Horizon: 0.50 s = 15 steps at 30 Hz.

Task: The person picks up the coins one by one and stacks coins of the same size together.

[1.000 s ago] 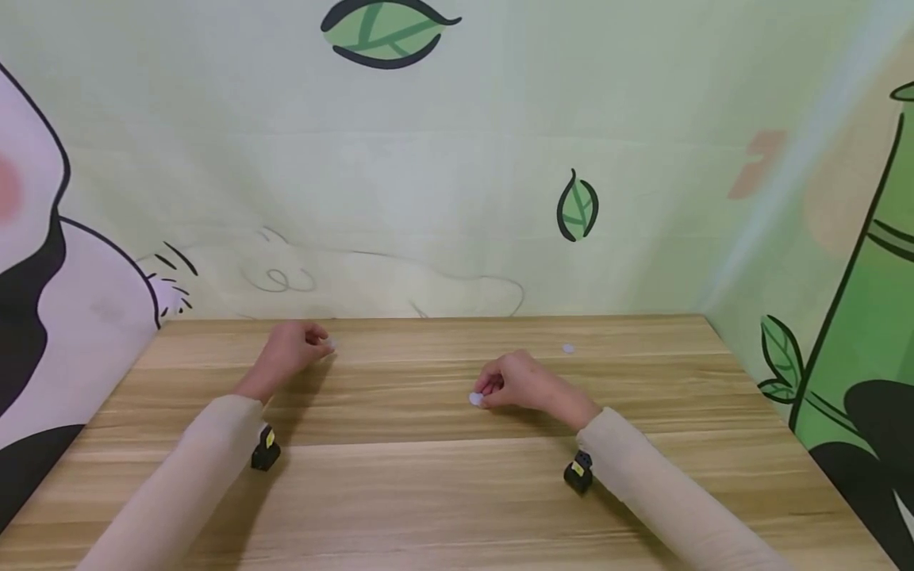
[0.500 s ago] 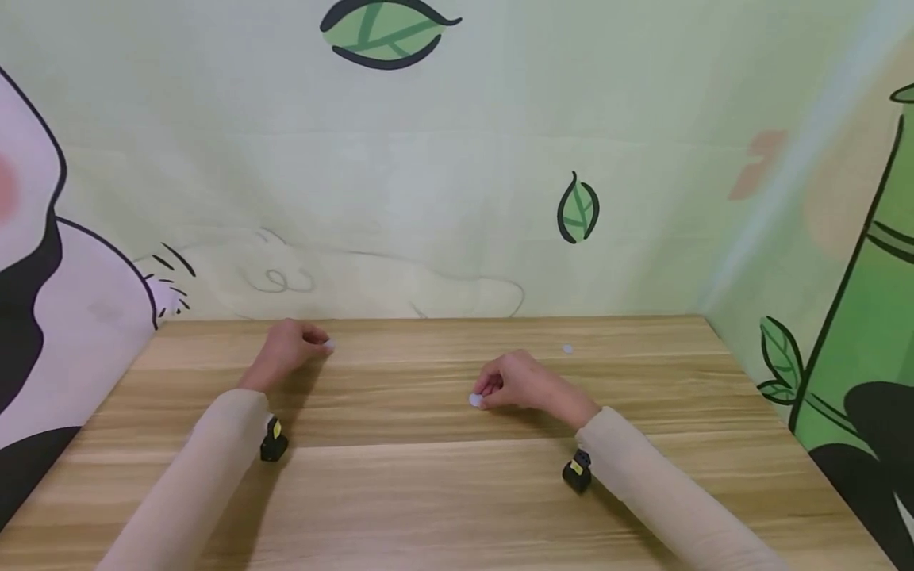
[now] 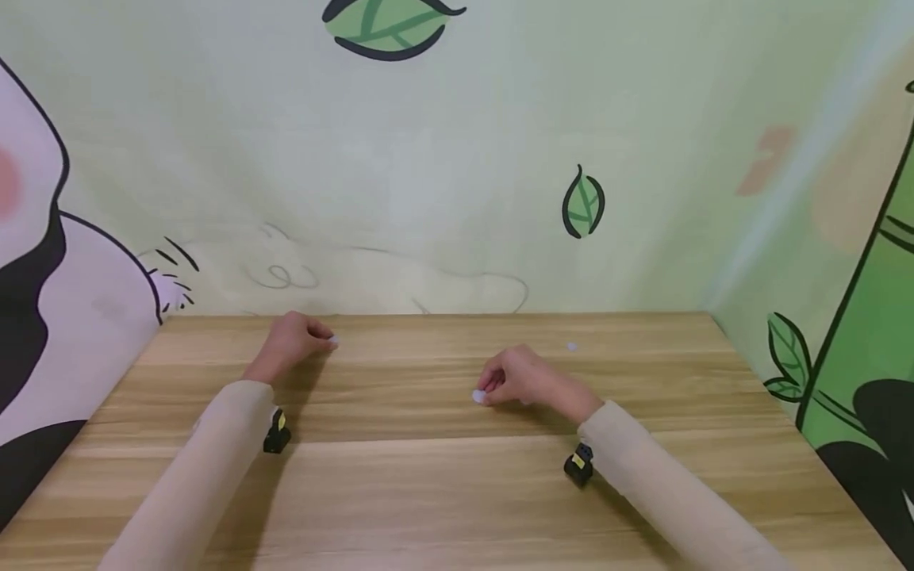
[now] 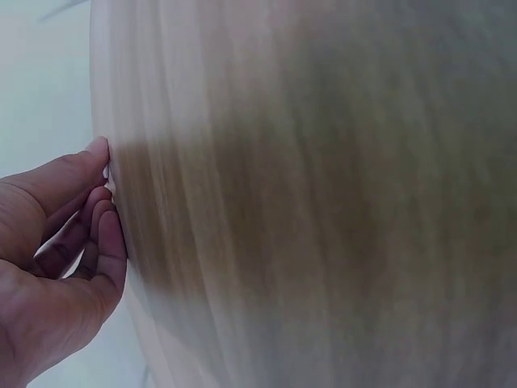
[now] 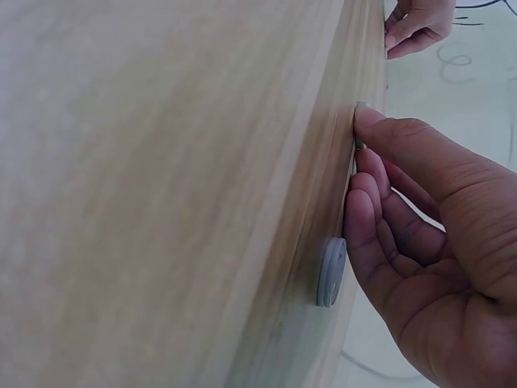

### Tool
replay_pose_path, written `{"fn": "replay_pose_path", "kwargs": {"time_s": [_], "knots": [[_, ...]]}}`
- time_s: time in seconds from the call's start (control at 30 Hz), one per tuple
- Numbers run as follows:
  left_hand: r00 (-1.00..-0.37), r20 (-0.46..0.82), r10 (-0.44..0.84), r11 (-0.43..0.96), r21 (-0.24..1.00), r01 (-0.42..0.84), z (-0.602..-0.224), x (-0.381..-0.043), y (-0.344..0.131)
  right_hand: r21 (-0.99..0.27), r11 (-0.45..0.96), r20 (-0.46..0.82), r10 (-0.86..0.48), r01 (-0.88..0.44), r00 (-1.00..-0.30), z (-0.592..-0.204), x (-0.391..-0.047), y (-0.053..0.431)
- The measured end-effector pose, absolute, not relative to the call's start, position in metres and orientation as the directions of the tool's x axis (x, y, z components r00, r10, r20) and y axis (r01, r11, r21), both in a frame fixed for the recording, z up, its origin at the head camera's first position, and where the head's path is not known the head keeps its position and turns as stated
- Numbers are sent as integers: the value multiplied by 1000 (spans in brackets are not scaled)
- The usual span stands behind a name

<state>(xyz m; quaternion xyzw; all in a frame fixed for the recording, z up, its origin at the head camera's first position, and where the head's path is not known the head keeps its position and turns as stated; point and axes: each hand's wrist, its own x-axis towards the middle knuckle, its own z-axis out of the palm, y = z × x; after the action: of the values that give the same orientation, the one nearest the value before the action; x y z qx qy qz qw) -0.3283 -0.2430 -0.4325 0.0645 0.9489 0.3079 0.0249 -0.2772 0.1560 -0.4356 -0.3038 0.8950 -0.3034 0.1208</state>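
My left hand [image 3: 289, 342] is at the far left of the wooden table [image 3: 443, 492], thumb and fingers pinching a small pale coin-like disc [image 3: 333, 339]. In the left wrist view that disc is almost wholly hidden between the fingertips of the left hand [image 4: 65, 250]. Nearer the middle, my right hand [image 3: 524, 376] pinches another coin-like disc [image 3: 479, 396] by its edge, low over the table. The right wrist view shows this grip of the right hand [image 5: 436, 226] with a thin grey disc edge [image 5: 360, 105] at the thumb tip.
A further pale disc [image 3: 572, 346] lies towards the back right; in the right wrist view the grey round piece [image 5: 331, 272] looks layered, like a short stack. A printed cloth backdrop [image 3: 457, 159] rises behind the table's back edge. Black wrist cameras [image 3: 277, 432] hang under both sleeves.
The left forearm has shifted slightly right while its fingers stay at about the same spot. My right hand has kept its place and grip. The head view has moved a little.
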Motion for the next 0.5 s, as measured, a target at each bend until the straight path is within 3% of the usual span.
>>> {"fn": "replay_pose_path", "kwargs": {"time_s": [0.5], "knots": [[-993,-6,114,807,584,90,-434,-331,-243,-601,659,-62,-603,-452,-796,-426,-274,153]]}}
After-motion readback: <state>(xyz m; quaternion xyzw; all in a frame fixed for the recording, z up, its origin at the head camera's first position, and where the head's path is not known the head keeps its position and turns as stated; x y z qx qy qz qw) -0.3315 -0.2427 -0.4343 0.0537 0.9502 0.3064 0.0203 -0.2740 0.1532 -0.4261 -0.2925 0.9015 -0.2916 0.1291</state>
